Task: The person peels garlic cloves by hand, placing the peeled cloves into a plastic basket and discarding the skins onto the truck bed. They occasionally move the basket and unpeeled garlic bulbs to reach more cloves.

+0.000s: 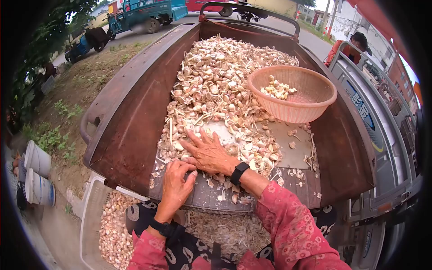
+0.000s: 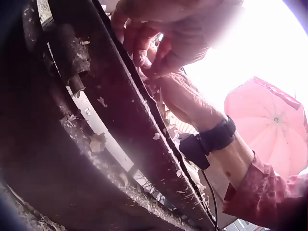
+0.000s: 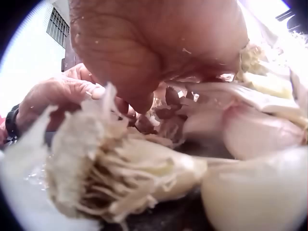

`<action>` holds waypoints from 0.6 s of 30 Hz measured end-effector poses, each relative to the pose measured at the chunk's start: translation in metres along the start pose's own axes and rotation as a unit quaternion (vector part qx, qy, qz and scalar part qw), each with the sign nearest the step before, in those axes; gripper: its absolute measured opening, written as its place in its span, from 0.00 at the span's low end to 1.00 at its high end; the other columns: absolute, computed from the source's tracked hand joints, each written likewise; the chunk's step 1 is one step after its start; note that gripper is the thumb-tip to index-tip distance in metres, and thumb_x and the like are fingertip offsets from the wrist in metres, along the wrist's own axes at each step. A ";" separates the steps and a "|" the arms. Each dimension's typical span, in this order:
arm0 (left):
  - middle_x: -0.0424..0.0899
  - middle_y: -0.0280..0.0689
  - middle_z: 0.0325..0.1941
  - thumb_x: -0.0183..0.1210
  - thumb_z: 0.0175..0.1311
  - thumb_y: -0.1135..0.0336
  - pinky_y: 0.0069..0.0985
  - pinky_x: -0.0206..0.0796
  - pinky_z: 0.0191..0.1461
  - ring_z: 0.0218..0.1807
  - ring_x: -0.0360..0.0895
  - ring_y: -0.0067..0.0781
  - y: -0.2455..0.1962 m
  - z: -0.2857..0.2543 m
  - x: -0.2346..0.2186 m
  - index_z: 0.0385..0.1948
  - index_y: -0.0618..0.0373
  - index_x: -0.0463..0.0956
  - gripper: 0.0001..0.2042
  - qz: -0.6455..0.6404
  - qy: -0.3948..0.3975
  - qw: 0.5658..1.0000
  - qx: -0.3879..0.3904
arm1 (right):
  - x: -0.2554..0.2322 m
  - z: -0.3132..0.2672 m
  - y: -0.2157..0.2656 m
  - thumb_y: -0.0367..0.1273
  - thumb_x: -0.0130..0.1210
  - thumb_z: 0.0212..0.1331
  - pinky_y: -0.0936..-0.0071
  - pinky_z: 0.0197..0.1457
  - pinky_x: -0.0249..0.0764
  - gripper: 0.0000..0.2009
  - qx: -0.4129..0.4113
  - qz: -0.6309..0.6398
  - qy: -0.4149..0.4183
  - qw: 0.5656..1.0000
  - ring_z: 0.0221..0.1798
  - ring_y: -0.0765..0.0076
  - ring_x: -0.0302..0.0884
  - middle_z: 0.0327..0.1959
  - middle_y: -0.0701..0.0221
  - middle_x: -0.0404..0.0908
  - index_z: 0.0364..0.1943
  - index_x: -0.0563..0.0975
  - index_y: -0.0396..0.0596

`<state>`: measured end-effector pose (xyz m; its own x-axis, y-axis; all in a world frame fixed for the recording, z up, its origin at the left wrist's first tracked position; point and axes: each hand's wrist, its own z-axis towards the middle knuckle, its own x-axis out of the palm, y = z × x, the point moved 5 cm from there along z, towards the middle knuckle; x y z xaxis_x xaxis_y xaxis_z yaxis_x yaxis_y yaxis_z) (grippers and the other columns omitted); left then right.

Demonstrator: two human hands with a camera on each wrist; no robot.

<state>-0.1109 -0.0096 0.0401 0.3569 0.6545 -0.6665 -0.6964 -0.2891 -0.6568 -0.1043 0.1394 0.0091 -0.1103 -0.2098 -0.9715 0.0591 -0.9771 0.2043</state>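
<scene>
A heap of garlic cloves and bulbs point(image 1: 220, 76) fills much of a rusty cart bed. My right hand point(image 1: 210, 154) rests on the garlic at the near end, palm down with fingers spread. In the right wrist view the right hand point(image 3: 159, 43) arches over loose cloves point(image 3: 260, 132) and a rooty garlic stem base point(image 3: 130, 173). Close beside it, my left hand point(image 1: 176, 186) lies at the bed's front edge, fingers loosely bent and thumb apart. The left wrist view shows the left hand point(image 2: 168, 38) beside the cart's rim point(image 2: 144, 106), fingertips near the right hand.
A pink plastic basket point(image 1: 292, 112) with some peeled cloves sits on the heap's right. Below the cart's lip stands a white crate point(image 1: 92, 225) of cloves. White buckets point(image 1: 39, 186) are at left. Another vehicle point(image 1: 382, 121) and a person point(image 1: 346, 51) are at right.
</scene>
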 end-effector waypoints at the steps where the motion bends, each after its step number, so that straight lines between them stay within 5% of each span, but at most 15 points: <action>1: 0.79 0.41 0.38 0.63 0.56 0.70 0.36 0.65 0.52 0.47 0.74 0.46 0.003 0.001 -0.002 0.35 0.60 0.82 0.07 0.004 -0.003 1.000 -0.012 | -0.003 -0.004 0.009 0.51 0.49 0.66 0.22 0.67 0.47 0.32 -0.055 0.002 0.005 0.998 0.77 0.37 0.47 0.77 0.59 0.51 0.73 0.60 0.60; 3: 0.80 0.42 0.38 0.63 0.56 0.71 0.35 0.66 0.53 0.47 0.74 0.44 0.001 -0.002 -0.004 0.34 0.60 0.82 0.06 -0.010 0.012 1.000 -0.021 | -0.011 -0.022 0.009 0.46 0.54 0.64 0.23 0.68 0.47 0.32 -0.056 0.042 0.025 0.997 0.77 0.40 0.48 0.77 0.62 0.52 0.72 0.61 0.60; 7: 0.81 0.39 0.39 0.62 0.57 0.73 0.31 0.67 0.51 0.46 0.77 0.37 -0.005 -0.004 -0.008 0.35 0.60 0.82 0.05 -0.033 -0.010 0.999 -0.003 | -0.046 -0.085 -0.006 0.46 0.51 0.68 0.28 0.72 0.45 0.28 -0.006 -0.068 0.011 0.998 0.79 0.42 0.43 0.78 0.62 0.50 0.71 0.63 0.58; 10: 0.81 0.34 0.41 0.62 0.61 0.73 0.20 0.66 0.45 0.42 0.76 0.23 -0.015 -0.002 -0.018 0.36 0.60 0.83 0.05 -0.192 0.013 0.977 -0.091 | -0.039 -0.128 -0.016 0.48 0.50 0.68 0.30 0.74 0.42 0.27 0.018 -0.021 -0.051 0.998 0.79 0.40 0.41 0.77 0.60 0.51 0.69 0.67 0.58; 13: 0.81 0.36 0.43 0.63 0.62 0.71 0.22 0.67 0.44 0.43 0.76 0.25 -0.047 -0.010 -0.048 0.40 0.61 0.82 0.08 -0.325 0.006 0.943 -0.068 | -0.063 -0.149 -0.020 0.46 0.49 0.69 0.31 0.74 0.42 0.23 -0.036 0.065 -0.013 0.997 0.79 0.43 0.46 0.76 0.58 0.55 0.65 0.71 0.57; 15: 0.82 0.41 0.43 0.64 0.62 0.70 0.24 0.69 0.43 0.43 0.78 0.29 -0.101 -0.019 -0.089 0.44 0.63 0.81 0.11 -0.349 -0.006 0.937 0.026 | -0.096 -0.156 -0.042 0.37 0.56 0.67 0.54 0.70 0.64 0.17 -0.005 0.226 -0.121 0.967 0.68 0.52 0.69 0.67 0.59 0.70 0.58 0.76 0.50; 16: 0.82 0.43 0.42 0.64 0.61 0.69 0.26 0.70 0.43 0.42 0.79 0.33 -0.128 -0.027 -0.109 0.45 0.64 0.81 0.13 -0.367 -0.022 0.924 0.106 | -0.111 -0.160 -0.058 0.33 0.58 0.64 0.63 0.59 0.73 0.14 0.037 0.179 -0.176 0.967 0.59 0.52 0.76 0.55 0.58 0.78 0.53 0.78 0.47; 18: 0.82 0.41 0.38 0.64 0.63 0.64 0.28 0.70 0.43 0.40 0.80 0.33 -0.179 -0.041 -0.130 0.46 0.62 0.78 0.14 -0.412 -0.065 0.869 0.267 | -0.112 -0.170 -0.111 0.28 0.55 0.60 0.56 0.46 0.74 0.08 0.194 0.159 -0.195 0.948 0.41 0.48 0.79 0.37 0.56 0.78 0.42 0.79 0.41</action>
<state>-0.0071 -0.0710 0.2300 0.8217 0.5696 0.0203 -0.4406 0.6574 -0.6113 0.0700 0.2769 0.0747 -0.5104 -0.4190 -0.7510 -0.2113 -0.7854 0.5818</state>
